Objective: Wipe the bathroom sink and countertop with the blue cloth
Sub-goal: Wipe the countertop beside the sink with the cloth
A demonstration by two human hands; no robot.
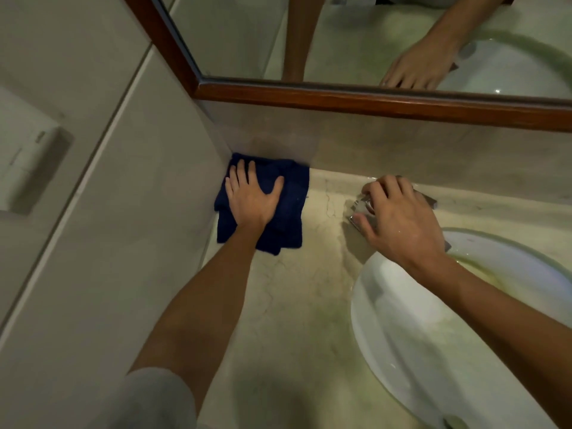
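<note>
The left hand [252, 198] lies flat, fingers spread, pressing the folded blue cloth [291, 209] onto the marble countertop [297, 292]. The cloth sits in the back left corner, touching both the side wall [148, 212] and the backsplash [402, 144]. The right hand [399, 221] rests on the chrome faucet [360, 212], fingers curled loosely over it, just behind the white sink basin [402, 329]. Above the backsplash hangs a wood-framed mirror [340, 100], reflecting both arms.

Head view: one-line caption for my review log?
Left hand presses blue cloth into countertop corner; right hand covers faucet.
</note>
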